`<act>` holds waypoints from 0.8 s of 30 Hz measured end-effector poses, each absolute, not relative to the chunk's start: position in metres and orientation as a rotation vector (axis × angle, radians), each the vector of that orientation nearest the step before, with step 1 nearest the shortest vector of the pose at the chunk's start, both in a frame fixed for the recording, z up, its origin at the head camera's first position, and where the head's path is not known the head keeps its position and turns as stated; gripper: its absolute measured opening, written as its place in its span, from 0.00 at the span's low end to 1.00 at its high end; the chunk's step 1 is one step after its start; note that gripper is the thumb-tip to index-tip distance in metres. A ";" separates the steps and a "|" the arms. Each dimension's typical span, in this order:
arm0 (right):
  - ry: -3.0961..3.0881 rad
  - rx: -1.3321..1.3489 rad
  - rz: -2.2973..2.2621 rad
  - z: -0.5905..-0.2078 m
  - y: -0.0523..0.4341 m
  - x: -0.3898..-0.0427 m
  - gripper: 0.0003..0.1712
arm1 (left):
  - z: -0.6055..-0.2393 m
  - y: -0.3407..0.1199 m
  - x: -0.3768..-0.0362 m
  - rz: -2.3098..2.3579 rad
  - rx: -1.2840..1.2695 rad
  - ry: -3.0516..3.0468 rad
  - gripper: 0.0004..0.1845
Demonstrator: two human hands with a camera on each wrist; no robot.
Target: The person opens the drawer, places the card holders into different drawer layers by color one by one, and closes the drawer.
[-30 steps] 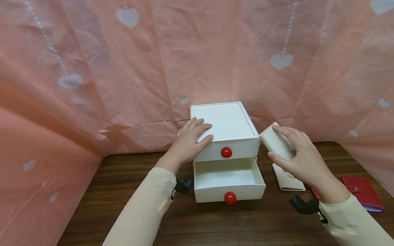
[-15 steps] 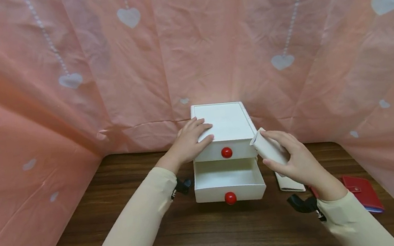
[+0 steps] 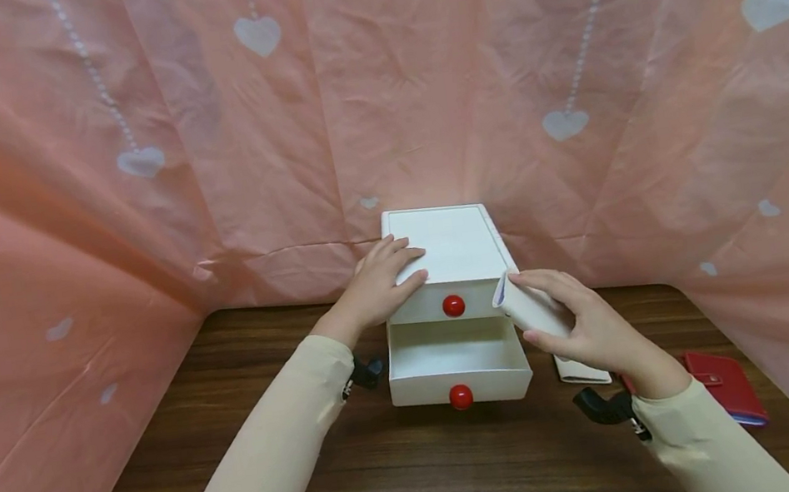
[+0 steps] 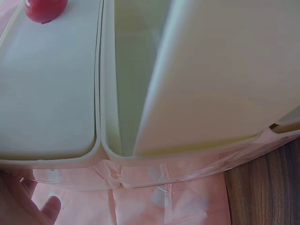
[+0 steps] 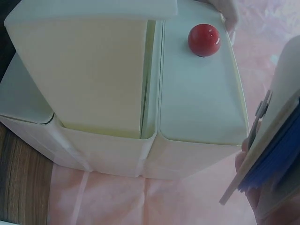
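Observation:
A white two-drawer box (image 3: 451, 246) with red knobs (image 3: 452, 305) stands at the back of the wooden table. Its lower drawer (image 3: 410, 359) is pulled out and looks empty. My left hand (image 3: 377, 282) rests flat on the box's top left corner. My right hand (image 3: 592, 332) grips a white wallet (image 3: 530, 307), tilted, over the right rim of the open drawer. In the right wrist view the wallet (image 5: 276, 140) shows a blue inside beside the box (image 5: 117, 84). The left wrist view is filled by the box (image 4: 197, 84), with a fingertip (image 4: 47, 208) at the bottom left.
A second white wallet (image 3: 584, 369) lies on the table just right of the drawer. A red wallet (image 3: 724, 384) lies further right. The pink heart-print cloth (image 3: 129, 191) closes in the table (image 3: 425, 460) at the back and both sides.
My right hand has carried the white wallet left and slightly down, from beside the box to over the open drawer's right rim. The left hand has stayed on the box.

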State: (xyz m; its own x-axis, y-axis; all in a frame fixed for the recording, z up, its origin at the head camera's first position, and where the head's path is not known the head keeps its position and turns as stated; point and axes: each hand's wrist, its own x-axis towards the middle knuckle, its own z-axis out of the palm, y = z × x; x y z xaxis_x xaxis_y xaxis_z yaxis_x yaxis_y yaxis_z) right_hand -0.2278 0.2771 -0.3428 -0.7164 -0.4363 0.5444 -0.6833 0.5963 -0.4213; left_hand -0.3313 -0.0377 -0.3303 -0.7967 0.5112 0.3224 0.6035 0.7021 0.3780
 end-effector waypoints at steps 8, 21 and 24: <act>-2.497 0.984 0.852 -0.341 0.276 -0.229 0.43 | -0.330 -0.038 -0.332 -0.706 -0.899 -2.717 0.27; -2.600 1.145 0.709 -0.338 0.267 -0.236 0.39 | -0.331 -0.037 -0.333 -0.697 -0.895 -2.714 0.27; -2.639 1.153 0.685 -0.338 0.265 -0.237 0.38 | -0.331 -0.037 -0.334 -0.687 -0.898 -2.709 0.27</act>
